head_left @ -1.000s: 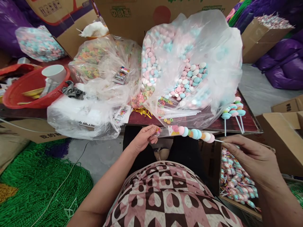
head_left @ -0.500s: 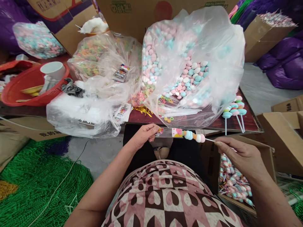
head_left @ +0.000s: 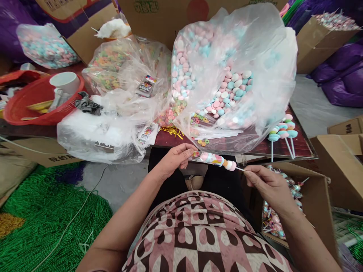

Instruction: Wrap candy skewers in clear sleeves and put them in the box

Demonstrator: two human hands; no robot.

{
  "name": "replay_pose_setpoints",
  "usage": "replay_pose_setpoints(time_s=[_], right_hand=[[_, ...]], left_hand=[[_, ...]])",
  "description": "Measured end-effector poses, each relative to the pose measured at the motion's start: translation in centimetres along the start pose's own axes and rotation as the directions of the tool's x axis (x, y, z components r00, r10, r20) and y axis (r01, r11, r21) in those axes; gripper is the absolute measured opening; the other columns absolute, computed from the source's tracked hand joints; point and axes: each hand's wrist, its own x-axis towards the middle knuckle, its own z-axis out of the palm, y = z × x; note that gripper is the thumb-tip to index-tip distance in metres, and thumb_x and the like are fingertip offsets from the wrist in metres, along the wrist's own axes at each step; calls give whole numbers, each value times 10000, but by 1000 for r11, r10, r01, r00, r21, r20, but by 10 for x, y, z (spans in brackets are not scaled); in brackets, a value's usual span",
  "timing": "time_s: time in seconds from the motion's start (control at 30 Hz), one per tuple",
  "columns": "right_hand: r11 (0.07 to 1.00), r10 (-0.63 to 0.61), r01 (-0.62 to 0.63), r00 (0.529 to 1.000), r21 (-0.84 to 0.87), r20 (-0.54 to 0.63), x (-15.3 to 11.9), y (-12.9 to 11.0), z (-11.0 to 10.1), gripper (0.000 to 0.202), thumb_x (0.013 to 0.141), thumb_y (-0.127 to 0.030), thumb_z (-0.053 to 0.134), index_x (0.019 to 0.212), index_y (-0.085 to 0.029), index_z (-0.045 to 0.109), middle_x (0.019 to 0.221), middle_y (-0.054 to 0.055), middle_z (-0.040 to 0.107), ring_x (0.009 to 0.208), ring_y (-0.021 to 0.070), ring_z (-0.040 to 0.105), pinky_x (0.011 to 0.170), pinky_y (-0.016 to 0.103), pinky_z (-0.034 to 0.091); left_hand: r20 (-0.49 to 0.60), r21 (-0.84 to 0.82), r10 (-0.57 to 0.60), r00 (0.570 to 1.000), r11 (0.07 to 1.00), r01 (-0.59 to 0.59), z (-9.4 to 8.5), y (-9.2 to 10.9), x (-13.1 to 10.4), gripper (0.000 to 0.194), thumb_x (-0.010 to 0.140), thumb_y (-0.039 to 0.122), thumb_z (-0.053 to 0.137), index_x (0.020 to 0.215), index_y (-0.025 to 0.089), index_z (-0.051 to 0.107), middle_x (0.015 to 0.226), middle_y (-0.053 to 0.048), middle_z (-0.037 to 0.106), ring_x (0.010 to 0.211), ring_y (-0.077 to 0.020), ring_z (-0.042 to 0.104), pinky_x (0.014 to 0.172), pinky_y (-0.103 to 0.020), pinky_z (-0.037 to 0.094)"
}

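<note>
Above my lap, my left hand point(head_left: 181, 158) pinches the far end of a clear printed wrapper point(head_left: 212, 158), with a small bit of colourful candy showing at the fingertips. Partly inside that wrapper lies a marshmallow skewer point(head_left: 230, 165) in blue, white, pink and orange; its pink and white end sticks out on the right. The skewer's thin white stick is gripped by my right hand point(head_left: 262, 179), thumb against fingers. At the table's right corner several unwrapped marshmallow skewers point(head_left: 283, 130) rest with their sticks over the edge.
A big clear bag of marshmallows point(head_left: 235, 83) fills the table's middle. Left of it are a bag of gummy rings point(head_left: 110, 64), a bag of white wrappers point(head_left: 99, 132) and a red basket point(head_left: 31, 113). Below right stands a cardboard box point(head_left: 317, 211) holding wrapped skewers.
My right hand has moved left, sliding the marshmallow skewer deeper into the wrapper. The left hand has stayed nearly in place at the wrapper's other end.
</note>
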Motion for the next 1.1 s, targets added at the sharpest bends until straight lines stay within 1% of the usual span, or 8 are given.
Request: replay_pose_setpoints(time_s=[0.1,0.2,0.3,0.4,0.53,0.7,0.97,1.1], right_hand=[[1000,8,-8,1000,29,11,-1,1,7,264,855,-448,594,819,-200,678,501,-37,544,467,118,517,473,232,420],[994,3,0,1000,107,-24,-1,0,12,245,838,-439,625,825,-201,682,538,-26,572,504,120,528,495,234,433],[971,30,-18,998,236,-47,0,-3,18,223,815,-426,662,823,-204,681,587,-14,601,538,121,548,516,232,455],[936,68,-45,996,350,-52,2,-8,27,210,793,-415,692,824,-208,678,597,-14,606,531,118,548,505,229,460],[906,65,-44,997,421,-35,4,-12,39,180,798,-389,695,825,-211,677,558,-27,582,496,104,521,474,214,438],[882,93,-54,994,468,-60,2,-21,51,201,786,-394,703,851,-205,687,556,-24,577,491,108,518,462,222,435],[851,110,-82,994,518,-23,9,-45,78,238,821,-429,656,873,-200,691,493,-50,510,440,95,456,429,221,395],[864,81,-64,997,500,-13,15,-52,79,278,846,-440,624,956,-197,703,524,-41,533,461,101,476,451,231,420]], left_hand=[[39,-159,4,999,987,2,1,8,-1,366,804,475,667,998,165,642,486,86,379,412,-54,355,493,-217,346],[80,-317,54,995,948,-26,4,19,0,545,795,634,584,1060,163,657,542,29,494,497,-108,480,577,-277,436],[84,-421,128,988,904,-82,9,26,0,710,649,756,630,1072,186,661,678,-15,578,669,-168,582,746,-367,490],[82,-410,199,976,900,-149,17,27,-1,680,474,708,778,886,177,673,741,-30,598,749,-188,600,823,-396,485],[-18,-335,253,967,910,-244,28,27,3,447,551,526,844,671,146,640,669,-12,582,656,-121,547,701,-294,470],[-221,-352,159,962,907,-231,44,27,12,365,591,413,848,806,154,708,790,-12,648,568,-56,450,495,-207,373],[-211,-239,146,967,951,-196,58,-2,10,402,636,441,814,882,137,722,713,-7,623,527,-47,405,480,-211,320],[-243,-236,187,952,940,-245,53,1,11,371,683,468,776,811,130,693,617,19,546,511,-48,379,494,-218,308]])
